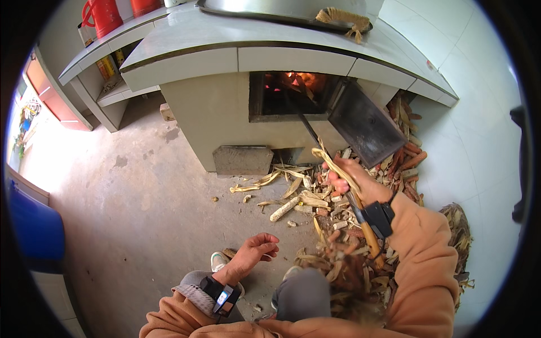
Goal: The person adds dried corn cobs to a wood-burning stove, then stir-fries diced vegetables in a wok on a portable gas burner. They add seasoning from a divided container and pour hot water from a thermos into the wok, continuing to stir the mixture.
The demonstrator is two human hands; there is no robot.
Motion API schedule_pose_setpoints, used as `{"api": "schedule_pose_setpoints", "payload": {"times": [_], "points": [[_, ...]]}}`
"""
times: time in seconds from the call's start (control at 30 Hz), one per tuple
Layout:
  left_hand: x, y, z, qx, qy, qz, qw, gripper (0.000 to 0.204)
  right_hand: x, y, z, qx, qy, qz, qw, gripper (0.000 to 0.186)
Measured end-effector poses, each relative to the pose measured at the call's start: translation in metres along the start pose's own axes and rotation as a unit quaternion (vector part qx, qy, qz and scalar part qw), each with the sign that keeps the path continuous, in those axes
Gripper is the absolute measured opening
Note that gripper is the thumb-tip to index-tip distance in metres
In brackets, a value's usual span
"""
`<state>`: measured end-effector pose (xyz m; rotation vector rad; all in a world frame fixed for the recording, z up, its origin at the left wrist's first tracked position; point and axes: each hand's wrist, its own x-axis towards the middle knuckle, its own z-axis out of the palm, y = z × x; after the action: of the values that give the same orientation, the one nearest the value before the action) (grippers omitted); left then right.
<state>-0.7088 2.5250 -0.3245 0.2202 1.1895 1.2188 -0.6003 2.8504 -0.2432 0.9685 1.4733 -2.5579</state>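
Observation:
My right hand (pixel 352 179) grips a pale dried corn husk (pixel 329 158) along with a long dark rod (pixel 310 127), which has a wooden handle (pixel 372 242) and reaches into the stove's square opening (pixel 256 96). Flames (pixel 304 80) glow inside, among dried leaves. The metal stove door (pixel 366 124) hangs open to the right. My left hand (pixel 253 253), low in the middle over the floor, has loosely bent fingers with nothing visible in them.
Corn cobs and husks (pixel 298 203) lie heaped before and beside the stove (pixel 197 124). A stone slab (pixel 242 160) leans at its base. A tiled counter (pixel 186 62) carries a metal pot (pixel 282 8) and red jugs (pixel 104 17). A blue container (pixel 36 219) stands left, near a doorway.

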Motion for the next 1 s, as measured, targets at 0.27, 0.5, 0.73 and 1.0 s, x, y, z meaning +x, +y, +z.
{"api": "schedule_pose_setpoints", "payload": {"times": [0.27,0.5,0.73,1.0], "points": [[-0.003,0.003,-0.001,0.007,0.003,0.001,1.000,0.015,-0.050,0.018,0.000,-0.142,0.109,-0.018,0.984,0.021],[-0.006,0.000,-0.002,0.007,0.029,0.000,1.000,0.014,-0.179,0.180,-0.049,-0.251,0.231,-0.011,0.940,0.018],[0.000,-0.003,0.000,0.028,0.018,-0.016,0.999,0.015,-0.216,0.328,-0.087,-0.362,0.205,0.059,0.908,0.017],[0.004,-0.003,0.003,0.023,0.028,-0.030,0.999,0.016,-0.129,0.433,-0.162,-0.416,0.035,0.138,0.898,0.022]]}}
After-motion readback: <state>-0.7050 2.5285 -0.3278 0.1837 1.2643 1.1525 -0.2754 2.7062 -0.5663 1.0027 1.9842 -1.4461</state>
